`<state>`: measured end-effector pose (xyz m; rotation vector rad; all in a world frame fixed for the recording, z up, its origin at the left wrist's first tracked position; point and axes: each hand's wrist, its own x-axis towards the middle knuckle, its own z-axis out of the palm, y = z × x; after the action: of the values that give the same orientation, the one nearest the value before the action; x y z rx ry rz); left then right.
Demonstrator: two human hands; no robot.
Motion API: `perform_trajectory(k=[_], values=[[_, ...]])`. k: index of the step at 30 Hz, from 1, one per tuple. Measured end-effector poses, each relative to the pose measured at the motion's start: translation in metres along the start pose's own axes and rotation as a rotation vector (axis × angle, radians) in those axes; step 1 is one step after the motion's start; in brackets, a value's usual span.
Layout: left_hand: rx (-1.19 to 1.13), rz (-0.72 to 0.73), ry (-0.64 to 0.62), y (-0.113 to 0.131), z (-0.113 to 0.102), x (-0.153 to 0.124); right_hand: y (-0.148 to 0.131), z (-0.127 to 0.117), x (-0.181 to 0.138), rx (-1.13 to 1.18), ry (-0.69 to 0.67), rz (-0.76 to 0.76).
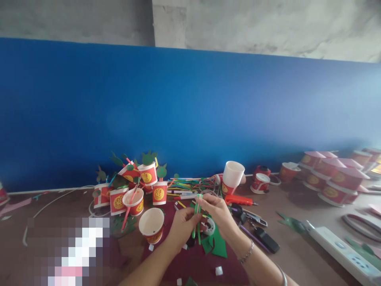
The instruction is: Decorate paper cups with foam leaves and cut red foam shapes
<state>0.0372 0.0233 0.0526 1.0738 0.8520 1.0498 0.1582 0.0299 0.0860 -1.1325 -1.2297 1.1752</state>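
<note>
Near the middle of the table, my left hand is closed around green-and-white striped straws. My right hand pinches their upper end between thumb and fingers. How many straws there are is hard to make out. Just behind and below my fingers lies a white tape roll, partly covered by the right hand. Cut green paper rests beside it on a dark red sheet. Left of my left hand stands a paper cup with its open mouth up.
Red cups with green paper shapes crowd the left back. Behind my hands are loose straws, a white cup stack and an orange utility knife. Keys, a power strip and pink-topped cups occupy the right.
</note>
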Motion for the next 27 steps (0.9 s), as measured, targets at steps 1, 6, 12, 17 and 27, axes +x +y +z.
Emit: perform_trajectory(k=[1,6,12,17,27], values=[[0.002,-0.006,0.011,-0.001,0.0,0.0,0.001,0.0,0.001,-0.02,-0.006,0.011],[0.008,-0.057,0.002,-0.007,0.002,0.001,0.009,-0.004,0.007,-0.094,0.086,-0.083],[0.066,-0.132,-0.067,-0.01,0.002,0.0,0.012,-0.01,0.014,0.089,0.121,0.042],[0.077,-0.094,-0.062,-0.008,0.002,-0.001,0.009,-0.01,0.019,0.177,0.072,0.112],[0.169,0.122,0.074,0.015,-0.012,-0.034,-0.029,0.028,0.022,0.046,-0.083,-0.032]])
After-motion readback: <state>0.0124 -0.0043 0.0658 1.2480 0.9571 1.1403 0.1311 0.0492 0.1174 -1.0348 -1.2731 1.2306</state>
